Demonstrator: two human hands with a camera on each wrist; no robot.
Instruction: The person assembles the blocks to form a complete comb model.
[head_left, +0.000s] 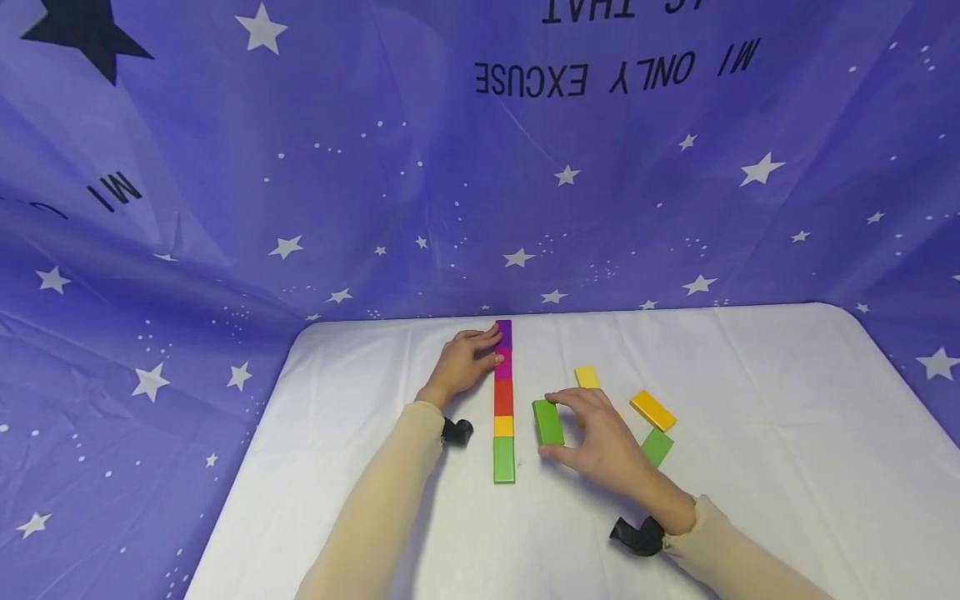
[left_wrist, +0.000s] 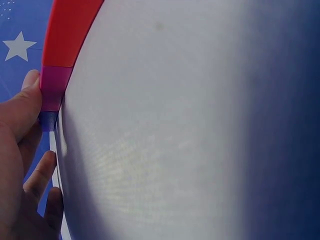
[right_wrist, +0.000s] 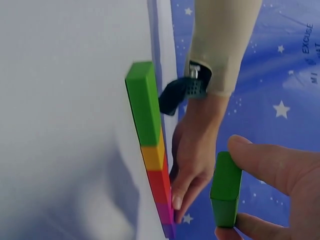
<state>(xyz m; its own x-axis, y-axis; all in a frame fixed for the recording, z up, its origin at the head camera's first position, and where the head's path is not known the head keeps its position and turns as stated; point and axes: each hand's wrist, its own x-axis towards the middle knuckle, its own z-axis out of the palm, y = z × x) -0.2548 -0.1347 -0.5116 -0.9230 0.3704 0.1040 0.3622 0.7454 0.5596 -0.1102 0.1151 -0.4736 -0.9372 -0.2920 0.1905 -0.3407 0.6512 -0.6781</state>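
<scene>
A straight row of blocks runs away from the near side: a green block (head_left: pixel 504 460), a yellow block (head_left: pixel 503 426), a red block (head_left: pixel 503 397), a magenta block (head_left: pixel 503 364) and a purple block (head_left: pixel 504 332) at the far end. My left hand (head_left: pixel 467 360) touches the row's left side at the magenta and purple blocks, fingers relaxed. Between thumb and fingers, my right hand (head_left: pixel 603 437) pinches another green block (head_left: pixel 548 422), right of the row and apart from it. The right wrist view shows this held block (right_wrist: pixel 226 190) too.
Right of the row lie a yellow block (head_left: pixel 587 377) partly behind my right hand, an orange-yellow block (head_left: pixel 653 410) and a green block (head_left: pixel 657 447), touching or nearly so. A white cloth (head_left: pixel 750 400) covers the table; a purple starry curtain (head_left: pixel 450 200) hangs behind.
</scene>
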